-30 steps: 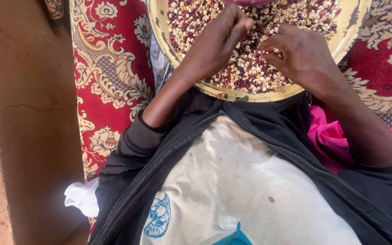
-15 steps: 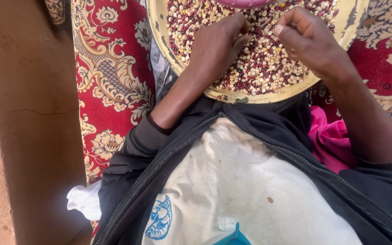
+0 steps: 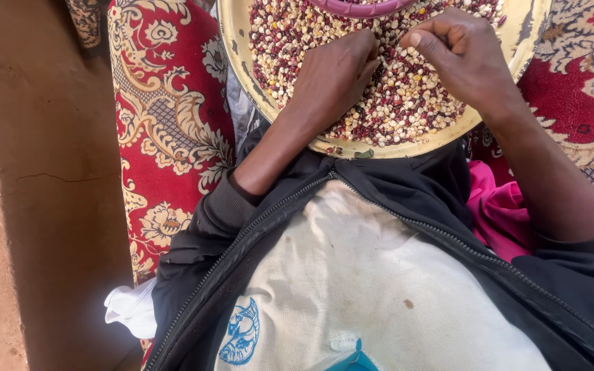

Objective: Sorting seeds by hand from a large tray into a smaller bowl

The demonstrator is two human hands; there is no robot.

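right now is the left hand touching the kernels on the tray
Touching. The head view shows the left hand lying palm-down on the kernels in the round tray, with no gap under the fingers.

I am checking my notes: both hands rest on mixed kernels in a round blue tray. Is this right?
Not quite. In the head view the left hand and right hand are on the kernels, but the round tray is yellow, not blue.

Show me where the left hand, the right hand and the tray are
left hand [image 3: 335, 75], head view, back of the hand resting on the grains
right hand [image 3: 465, 55], head view, knuckles of the curled hand
tray [image 3: 407, 147], head view, near yellow rim
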